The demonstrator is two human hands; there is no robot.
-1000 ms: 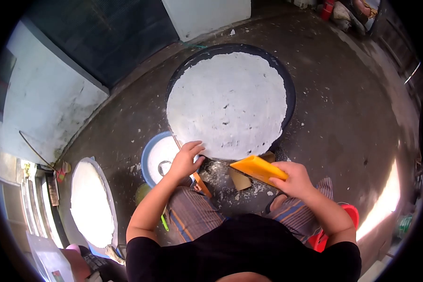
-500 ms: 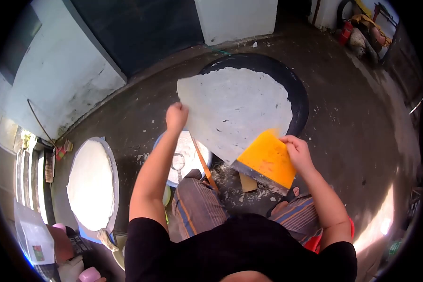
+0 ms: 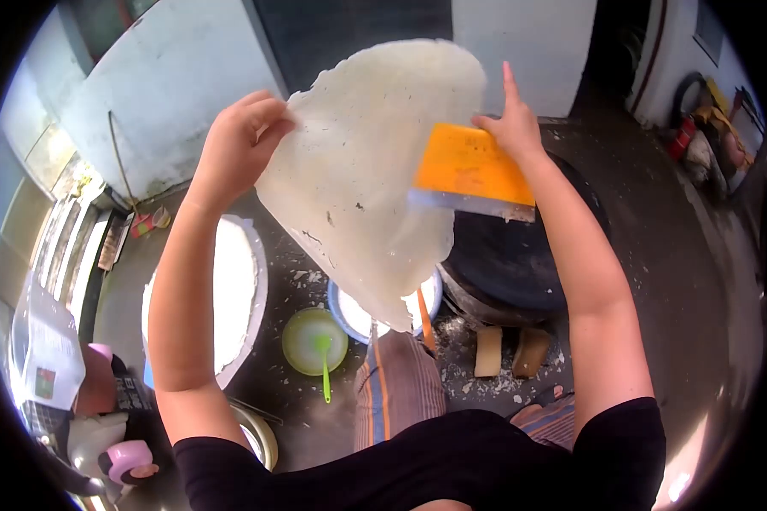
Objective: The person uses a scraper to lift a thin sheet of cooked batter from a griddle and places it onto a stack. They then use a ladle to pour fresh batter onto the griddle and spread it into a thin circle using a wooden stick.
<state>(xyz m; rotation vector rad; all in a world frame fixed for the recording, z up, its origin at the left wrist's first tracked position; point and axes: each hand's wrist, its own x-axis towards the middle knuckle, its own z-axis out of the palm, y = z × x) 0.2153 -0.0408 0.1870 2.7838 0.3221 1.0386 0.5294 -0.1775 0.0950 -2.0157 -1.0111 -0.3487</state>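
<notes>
A large thin whitish sheet (image 3: 366,162) hangs in the air in front of me. My left hand (image 3: 251,140) pinches its upper left edge. In my right hand (image 3: 511,123) is a wide orange scraper (image 3: 469,166), gripped by its right side with the index finger stretched upward; the scraper overlaps the sheet's right part. Whether the right fingers also hold the sheet is hard to tell. Behind the scraper sits a round black pan (image 3: 520,247), its dark surface bare. Below the sheet's lower tip is a blue-rimmed basin (image 3: 341,311) with white contents.
A round tray (image 3: 256,298) of white sheets lies at the left. Beside it are a green bowl (image 3: 294,353) with a green spoon (image 3: 325,375) and a pot (image 3: 264,434). Two blocks (image 3: 488,351) stand below the pan. A wall (image 3: 170,94) rises behind.
The sheet has come off the pan and now hangs raised. Both hands have moved up, the left one also leftward, and the scraper has risen with my right hand. The view has shifted.
</notes>
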